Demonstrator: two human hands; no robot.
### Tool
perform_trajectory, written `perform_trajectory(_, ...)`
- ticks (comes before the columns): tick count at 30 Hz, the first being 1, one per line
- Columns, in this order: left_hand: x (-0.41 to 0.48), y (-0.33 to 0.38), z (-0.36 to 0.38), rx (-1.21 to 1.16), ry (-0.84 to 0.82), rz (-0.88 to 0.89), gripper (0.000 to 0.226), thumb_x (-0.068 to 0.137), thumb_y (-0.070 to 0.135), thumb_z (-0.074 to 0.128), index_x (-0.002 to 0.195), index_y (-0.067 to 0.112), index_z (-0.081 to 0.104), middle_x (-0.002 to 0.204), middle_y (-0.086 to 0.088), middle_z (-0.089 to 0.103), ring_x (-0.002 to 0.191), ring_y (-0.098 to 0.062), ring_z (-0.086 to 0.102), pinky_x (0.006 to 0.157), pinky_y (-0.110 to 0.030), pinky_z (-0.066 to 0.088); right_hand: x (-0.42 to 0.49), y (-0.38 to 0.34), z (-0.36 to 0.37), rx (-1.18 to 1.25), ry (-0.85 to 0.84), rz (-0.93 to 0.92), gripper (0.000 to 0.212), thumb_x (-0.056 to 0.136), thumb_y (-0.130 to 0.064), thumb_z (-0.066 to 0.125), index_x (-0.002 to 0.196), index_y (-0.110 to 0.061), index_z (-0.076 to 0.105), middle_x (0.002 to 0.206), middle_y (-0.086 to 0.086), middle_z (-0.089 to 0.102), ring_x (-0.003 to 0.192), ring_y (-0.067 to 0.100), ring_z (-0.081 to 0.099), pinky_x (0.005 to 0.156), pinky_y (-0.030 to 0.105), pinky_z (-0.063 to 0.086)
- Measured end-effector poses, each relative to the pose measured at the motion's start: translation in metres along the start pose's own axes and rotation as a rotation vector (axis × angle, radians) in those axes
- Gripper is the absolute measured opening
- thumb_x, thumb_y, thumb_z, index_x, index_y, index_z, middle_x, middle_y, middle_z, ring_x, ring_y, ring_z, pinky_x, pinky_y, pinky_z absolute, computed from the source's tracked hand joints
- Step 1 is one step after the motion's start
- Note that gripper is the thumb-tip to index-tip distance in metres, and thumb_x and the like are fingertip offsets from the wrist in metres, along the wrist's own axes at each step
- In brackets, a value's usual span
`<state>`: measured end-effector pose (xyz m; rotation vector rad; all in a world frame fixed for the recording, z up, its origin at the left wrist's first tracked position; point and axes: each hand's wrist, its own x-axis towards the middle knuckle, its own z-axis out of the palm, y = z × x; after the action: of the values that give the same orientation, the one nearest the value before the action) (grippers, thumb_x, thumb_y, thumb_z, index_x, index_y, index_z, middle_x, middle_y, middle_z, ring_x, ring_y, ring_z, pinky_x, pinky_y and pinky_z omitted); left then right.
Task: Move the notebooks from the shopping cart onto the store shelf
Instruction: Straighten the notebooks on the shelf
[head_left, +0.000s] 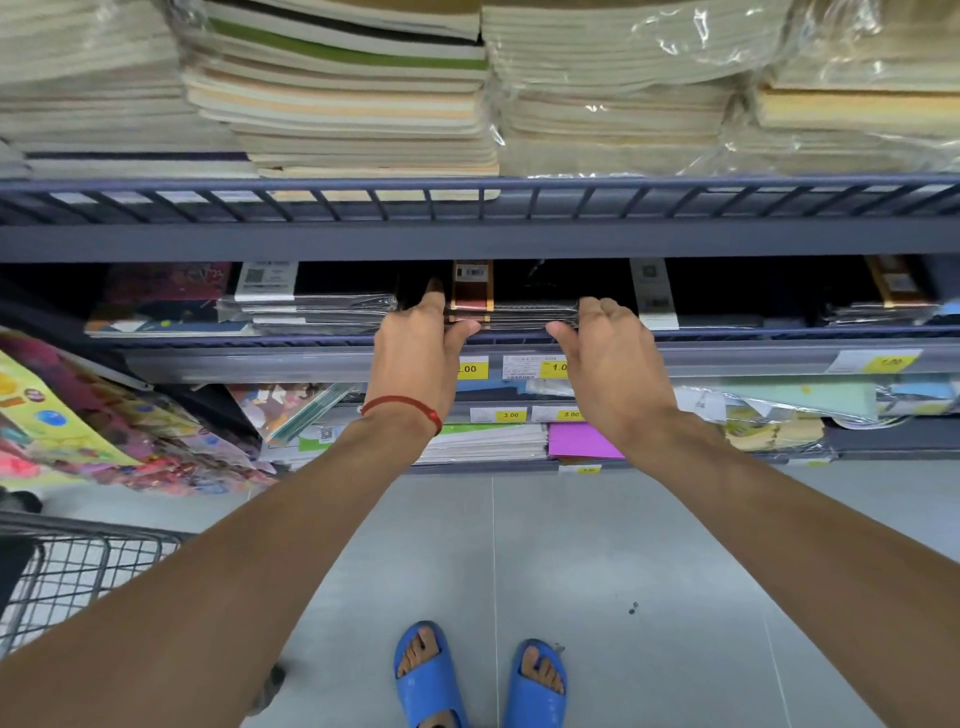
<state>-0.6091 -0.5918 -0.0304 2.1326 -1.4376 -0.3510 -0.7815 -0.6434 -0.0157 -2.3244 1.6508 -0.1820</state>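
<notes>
**Both hands on the notebook stack, stack sitting on the shelf**

So the stack (519, 314) is lying flat on the middle shelf (208, 340), right at the front edge, and both hands are clamping it from either end. The left hand (421, 343) is gripping the left end, fingers reaching back into the shelf alongside it and thumb (464, 330) curling in against the front. The right hand (605, 343) is doing the mirror image on the right end, fingers (597, 307) lying over the top corner and thumb hooking in at the front.

The stack itself is looking dark, almost black covers, thin books piled together and wrapped in shiny clear plastic. A brown band (471, 296) with pale gold edges and a barcode label is running over it near the left end. How many books are in there, I can't tell.

Similar wrapped packs (322, 312) are lying just beside it on the left. Yellow price tags (470, 369) are sitting on the rail right below the hands. A red bracelet (410, 404) is hanging on the left wrist. The wire cart (78, 566) is standing at lower left, well apart from the stack. Blue sandals (431, 675) are showing on the grey floor (649, 545).
</notes>
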Motion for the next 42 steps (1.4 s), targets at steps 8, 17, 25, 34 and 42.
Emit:
perform_trajectory(8, 0.001, 0.003, -0.004, 0.052, -0.050, -0.013, 0.030, 0.099, 0.035, 0.054, 0.096, 0.005, 0.054, 0.058, 0.001, 0.040, 0.065, -0.032, 0.052, 0.059, -0.040, 0.049, -0.002, -0.002, -0.001, -0.040, -0.013, -0.011, 0.039, 0.108, -0.033, 0.035, 0.114, -0.001, 0.055, 0.111, 0.017, 0.061, 0.106, 0.033, 0.055, 0.084, 0.036, 0.042)
perform_trajectory(17, -0.002, 0.006, -0.007, 0.088, -0.086, -0.037, 0.035, 0.101, 0.039, 0.049, 0.099, 0.003, 0.054, 0.062, 0.001, 0.038, 0.072, -0.037, 0.057, 0.065, -0.044, 0.053, -0.002, -0.002, 0.001, -0.043, -0.005, -0.006, 0.037, 0.109, -0.028, 0.032, 0.118, -0.001, 0.055, 0.114, 0.017, 0.060, 0.107, 0.033, 0.054, 0.087, 0.036, 0.040)
perform_trajectory(25, 0.000, 0.013, -0.010, 0.085, -0.150, -0.110, 0.031, 0.102, 0.038, 0.046, 0.098, 0.007, 0.049, 0.082, -0.009, 0.047, 0.076, -0.030, 0.049, 0.067, -0.037, 0.041, 0.004, 0.003, -0.003, 0.003, -0.070, -0.010, 0.041, 0.107, -0.036, 0.036, 0.115, 0.000, 0.055, 0.112, 0.018, 0.059, 0.107, 0.033, 0.052, 0.088, 0.037, 0.039)
perform_trajectory(34, -0.002, 0.016, -0.005, 0.046, -0.200, -0.150, 0.035, 0.099, 0.038, 0.054, 0.107, 0.005, 0.050, 0.088, -0.013, 0.056, 0.092, -0.037, 0.061, 0.077, -0.040, 0.048, 0.006, 0.007, -0.010, 0.072, -0.106, -0.009, 0.041, 0.105, -0.039, 0.042, 0.103, 0.000, 0.054, 0.107, 0.020, 0.059, 0.104, 0.037, 0.054, 0.078, 0.034, 0.033)
perform_trajectory(42, 0.004, 0.014, -0.008, 0.121, -0.253, -0.157, 0.047, 0.089, 0.036, 0.071, 0.114, 0.004, 0.048, 0.089, -0.008, 0.049, 0.094, -0.032, 0.058, 0.076, -0.034, 0.046, 0.009, 0.009, -0.009, 0.055, -0.117, -0.005, 0.046, 0.101, -0.048, 0.047, 0.102, -0.002, 0.053, 0.111, 0.020, 0.058, 0.105, 0.033, 0.053, 0.085, 0.035, 0.040)
